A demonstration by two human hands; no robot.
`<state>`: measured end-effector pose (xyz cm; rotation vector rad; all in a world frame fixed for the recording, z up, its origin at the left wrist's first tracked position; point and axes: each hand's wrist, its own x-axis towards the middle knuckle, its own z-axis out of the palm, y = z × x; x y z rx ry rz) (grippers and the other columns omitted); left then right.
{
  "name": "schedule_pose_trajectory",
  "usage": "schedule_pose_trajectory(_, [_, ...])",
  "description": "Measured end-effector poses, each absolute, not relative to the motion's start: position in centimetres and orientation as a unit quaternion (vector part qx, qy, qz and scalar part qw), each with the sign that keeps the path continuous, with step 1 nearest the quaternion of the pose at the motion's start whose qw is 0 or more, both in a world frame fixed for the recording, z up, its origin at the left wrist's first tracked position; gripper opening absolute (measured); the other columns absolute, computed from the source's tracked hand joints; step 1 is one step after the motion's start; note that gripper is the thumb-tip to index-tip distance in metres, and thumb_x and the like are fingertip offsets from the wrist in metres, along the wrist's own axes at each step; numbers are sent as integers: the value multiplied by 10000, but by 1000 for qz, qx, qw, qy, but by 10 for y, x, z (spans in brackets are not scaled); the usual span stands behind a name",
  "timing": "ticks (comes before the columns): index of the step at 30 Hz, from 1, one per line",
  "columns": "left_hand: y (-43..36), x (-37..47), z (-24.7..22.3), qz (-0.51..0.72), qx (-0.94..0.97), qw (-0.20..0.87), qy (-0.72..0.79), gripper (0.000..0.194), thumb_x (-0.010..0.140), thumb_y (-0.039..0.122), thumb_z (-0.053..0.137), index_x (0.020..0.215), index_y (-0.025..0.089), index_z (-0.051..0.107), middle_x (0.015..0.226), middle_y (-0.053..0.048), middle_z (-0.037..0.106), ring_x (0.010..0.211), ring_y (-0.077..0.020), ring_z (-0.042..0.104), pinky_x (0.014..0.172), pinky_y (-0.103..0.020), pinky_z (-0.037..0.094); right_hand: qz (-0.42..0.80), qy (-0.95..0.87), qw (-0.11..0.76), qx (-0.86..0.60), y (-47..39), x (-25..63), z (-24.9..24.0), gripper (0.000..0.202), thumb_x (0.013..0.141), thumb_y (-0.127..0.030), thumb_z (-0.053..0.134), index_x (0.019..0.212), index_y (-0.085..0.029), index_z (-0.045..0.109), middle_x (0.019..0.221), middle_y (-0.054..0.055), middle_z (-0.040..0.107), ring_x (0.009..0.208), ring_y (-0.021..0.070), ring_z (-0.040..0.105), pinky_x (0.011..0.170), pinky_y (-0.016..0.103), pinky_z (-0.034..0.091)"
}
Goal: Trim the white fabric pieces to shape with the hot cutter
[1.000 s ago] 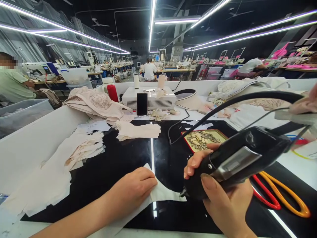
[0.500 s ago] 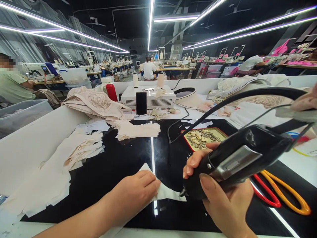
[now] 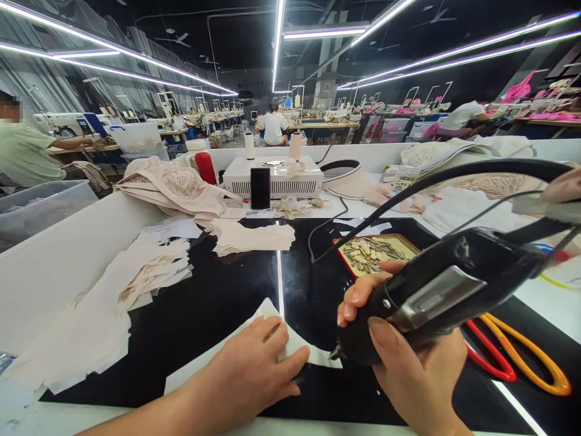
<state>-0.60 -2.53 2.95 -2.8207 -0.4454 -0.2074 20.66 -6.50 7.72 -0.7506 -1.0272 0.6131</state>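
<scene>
Left hand (image 3: 256, 372): open, fingers spread, laid on one white cloth (image 3: 267, 309). Right hand (image 3: 417, 375): closed round one black tool (image 3: 458, 257), its tip at the cloth's right end. Cloth: on the black-topped counter (image 3: 227, 284), partly under left hand and forearm. Beside right hand: one red handle (image 3: 507, 374), one orange handle (image 3: 564, 384). Beyond it: one tray (image 3: 342, 257) of seeds (image 3: 370, 251). Far left: cut pieces (image 3: 86, 321), piled. Far side: one phone (image 3: 260, 189), upright, before a white box (image 3: 236, 181).
</scene>
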Motion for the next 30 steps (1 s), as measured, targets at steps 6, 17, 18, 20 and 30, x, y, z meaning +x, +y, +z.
schedule_pose_trajectory(6, [-27, -6, 25, -80, -975, 123, -166, 536, 1026, 584, 673, 1370, 189, 555, 1113, -137, 677, 1169, -327, 655, 1029, -434, 533, 289, -471, 759, -343, -62, 206, 77, 414, 898, -345, 859, 1234, -291, 623, 853, 2, 689, 646, 181, 668, 537, 317, 588])
schedule_pose_trajectory(17, [-32, -8, 23, -98, -972, 96, -190, 547, 976, 579, 748, 1335, 206, 571, 1210, -188, 659, 1198, -348, 662, 1003, -434, 567, 321, -461, 762, -321, -44, 187, 79, 410, 906, -358, 850, 1243, -297, 625, 881, -18, 680, 688, 154, 663, 583, 295, 581])
schedule_pose_trajectory(18, [-32, -8, 23, -96, -972, 100, -189, 551, 980, 579, 742, 1341, 201, 569, 1216, -196, 659, 1203, -349, 658, 1000, -432, 567, 323, -462, 761, -320, -43, 186, 78, 412, 903, -361, 853, 1240, -298, 625, 878, -19, 680, 693, 154, 661, 585, 293, 582])
schedule_pose_trajectory(20, [-32, -7, 23, -94, -972, 109, -185, 558, 989, 584, 728, 1353, 193, 565, 1225, -209, 659, 1218, -352, 650, 999, -431, 564, 324, -466, 760, -318, -43, 185, 77, 413, 901, -368, 854, 1237, -302, 622, 876, -20, 680, 695, 157, 662, 587, 293, 583])
schedule_pose_trajectory(30, [-33, -6, 27, -112, -970, 107, -186, 549, 974, 582, 750, 1329, 196, 588, 1177, -181, 681, 1210, -325, 654, 1001, -416, 587, 305, -471, 753, -343, -43, 183, 75, 375, 925, -325, 808, 1234, -284, 600, 880, -16, 678, 650, 162, 670, 595, 323, 591])
